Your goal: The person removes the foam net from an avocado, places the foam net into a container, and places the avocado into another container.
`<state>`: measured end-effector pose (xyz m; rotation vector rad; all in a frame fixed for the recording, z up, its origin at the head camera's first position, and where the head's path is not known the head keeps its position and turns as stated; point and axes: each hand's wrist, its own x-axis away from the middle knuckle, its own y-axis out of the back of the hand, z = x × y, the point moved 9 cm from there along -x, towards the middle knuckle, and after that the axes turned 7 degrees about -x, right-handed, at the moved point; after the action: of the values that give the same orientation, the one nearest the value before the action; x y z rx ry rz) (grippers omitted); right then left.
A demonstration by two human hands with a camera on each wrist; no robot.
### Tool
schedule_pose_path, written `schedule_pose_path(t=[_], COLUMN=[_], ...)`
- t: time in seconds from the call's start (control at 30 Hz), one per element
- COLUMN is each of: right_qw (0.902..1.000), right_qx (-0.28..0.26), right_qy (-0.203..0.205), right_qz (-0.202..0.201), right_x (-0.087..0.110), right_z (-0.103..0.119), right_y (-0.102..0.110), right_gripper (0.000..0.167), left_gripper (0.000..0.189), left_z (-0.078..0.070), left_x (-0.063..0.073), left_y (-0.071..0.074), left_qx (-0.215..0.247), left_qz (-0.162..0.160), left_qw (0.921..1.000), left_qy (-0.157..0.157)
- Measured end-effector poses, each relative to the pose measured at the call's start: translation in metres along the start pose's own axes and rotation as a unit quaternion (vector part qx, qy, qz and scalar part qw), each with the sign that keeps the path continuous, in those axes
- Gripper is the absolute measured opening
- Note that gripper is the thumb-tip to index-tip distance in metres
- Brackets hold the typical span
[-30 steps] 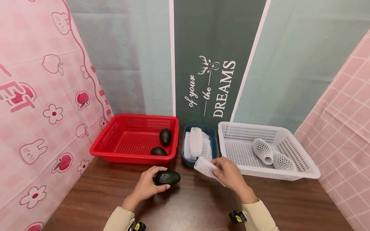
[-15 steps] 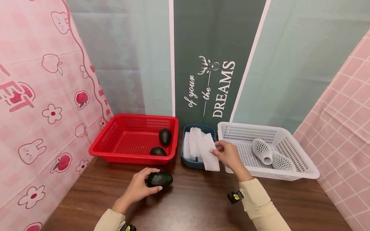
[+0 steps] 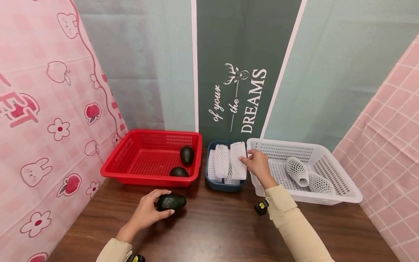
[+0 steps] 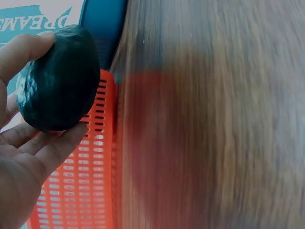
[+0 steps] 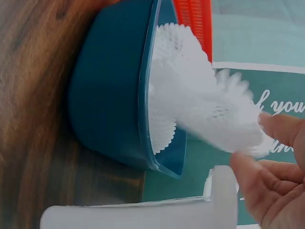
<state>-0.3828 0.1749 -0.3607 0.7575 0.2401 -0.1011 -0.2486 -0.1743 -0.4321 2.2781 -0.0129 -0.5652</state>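
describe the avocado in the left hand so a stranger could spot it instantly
Find the red basket on the left. In front of it, the left hand grips a dark, glossy avocado. Unlike the two avocados inside the basket, it's held.

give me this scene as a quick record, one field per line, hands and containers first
left hand: grips a dark green avocado in front of the red basket
right hand: pinches a white foam sleeve at the blue bin
red basket: two loose avocados
blue bin: more foam sleeves
white basket: two bulging net sleeves, contents hard to tell
table: brown, wood-grained
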Motion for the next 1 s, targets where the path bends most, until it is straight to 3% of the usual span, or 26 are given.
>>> schedule_pose_path(t=[0.2,0.5,0.63,0.8,1.0], right_qw=[0.9984,0.9985,0.9973,0.9911,0.9819], right_qx=[0.055,0.033,0.039,0.067,0.089], right_qy=[0.012,-0.006,0.019,0.057,0.076], right_qz=[0.010,0.043,0.060,0.100,0.149], right_x=[-0.002,0.001,0.006,0.017,0.024], right_z=[0.004,0.003,0.007,0.019,0.037], right_y=[0.002,-0.005,-0.006,-0.007,-0.023], right_gripper=[0.053,0.043,0.044,0.048,0.055], left_gripper=[0.055,0.055,0.054,0.054,0.053], left_z=[0.003,0.006,0.002,-0.009,-0.010], left_x=[0.003,0.002,0.000,-0.006,-0.012], left_y=[0.007,0.010,0.011,0.021,0.037], left_qx=[-0.002,-0.002,0.003,0.009,0.006], left_qz=[-0.002,-0.007,-0.002,-0.018,-0.044], left_qw=[1.0000,0.9999,1.0000,0.9994,0.9988], left_qy=[0.005,0.013,0.004,-0.027,-0.020])
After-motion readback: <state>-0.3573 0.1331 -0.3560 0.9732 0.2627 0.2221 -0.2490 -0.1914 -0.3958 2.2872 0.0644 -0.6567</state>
